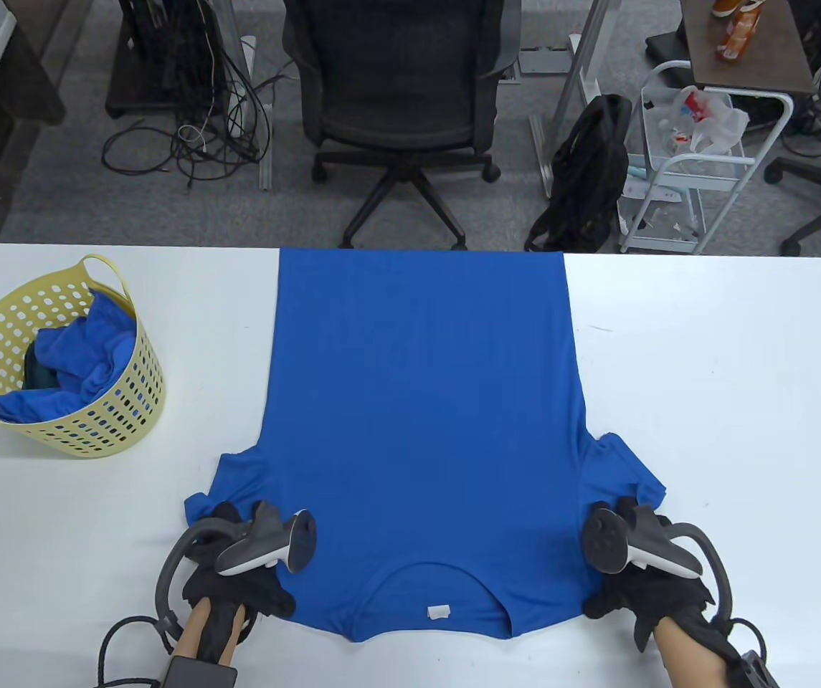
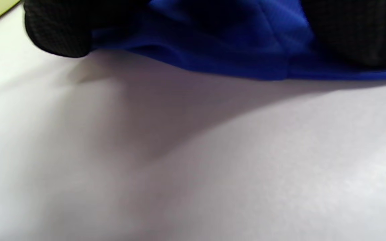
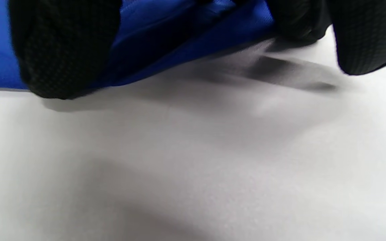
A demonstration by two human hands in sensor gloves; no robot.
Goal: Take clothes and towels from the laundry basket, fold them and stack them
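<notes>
At far left we note the yellow perforated plastic basket on the white surface, holding crumpled blue towels; the blue T-shirt lies flat mid-surface, collar toward us and hem at the far edge. Our left hand has its fingers curled on the left shoulder by the sleeve, and our right hand pinches the right shoulder likewise in the wrist view. We judge the thin, smooth knit light, limp and slippery, so shoulder seams give the best hold.
</notes>
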